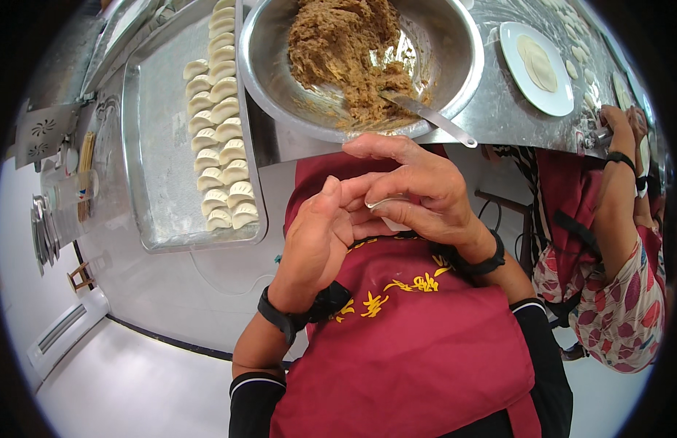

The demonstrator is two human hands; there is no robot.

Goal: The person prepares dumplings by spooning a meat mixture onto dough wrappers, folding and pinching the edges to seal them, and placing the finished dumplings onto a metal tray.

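Observation:
In front of the red apron, my right hand (426,191) pinches a piece of pale dumpling dough (394,224) between thumb and index finger. Only the dough's thin folded edge and a small lower part show; fingers hide the rest. My left hand (322,230) is close on the other side, thumb raised, its fingers reaching behind the dough. Whether those fingers bear any of its weight is hidden. Just beyond both hands stands a steel bowl (261,82) of brown minced filling (338,44). A flat metal spatula (431,117) rests in it, handle over the near rim.
Left of the bowl, a metal tray (157,137) carries two rows of pleated dumplings (229,131). A white plate (557,101) on the right holds round wrappers (537,63). Dough pieces (576,53) lie on the floured steel table (491,109). Another person's hands (623,120) work at far right.

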